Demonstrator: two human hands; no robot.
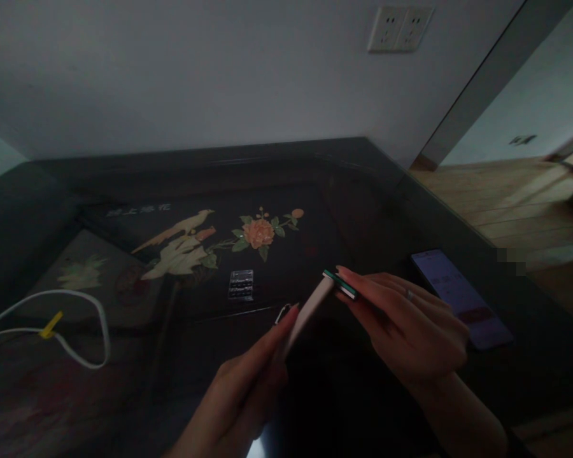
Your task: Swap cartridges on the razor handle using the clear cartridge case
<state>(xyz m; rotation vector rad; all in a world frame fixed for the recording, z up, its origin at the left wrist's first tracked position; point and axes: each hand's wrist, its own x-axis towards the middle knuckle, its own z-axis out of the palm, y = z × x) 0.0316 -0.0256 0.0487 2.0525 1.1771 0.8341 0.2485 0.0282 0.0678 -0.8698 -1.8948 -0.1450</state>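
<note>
Leftmost, a white cable [83,324] with a yellow tie looped across the dark table [372,210] at the lower left of the frame. Just left of centre, a small clear packet [241,284] lay on the painted bird-and-flower panel [205,245]. Below centre, the left hand [241,394] was curled around a slim pale case [305,318], tilted up to the right. Touching the case's upper end, the right hand [410,324] pinched a small green-edged card [341,284] between fingertips. At right, a lit phone [461,296] rested on the table beside that hand.
</note>
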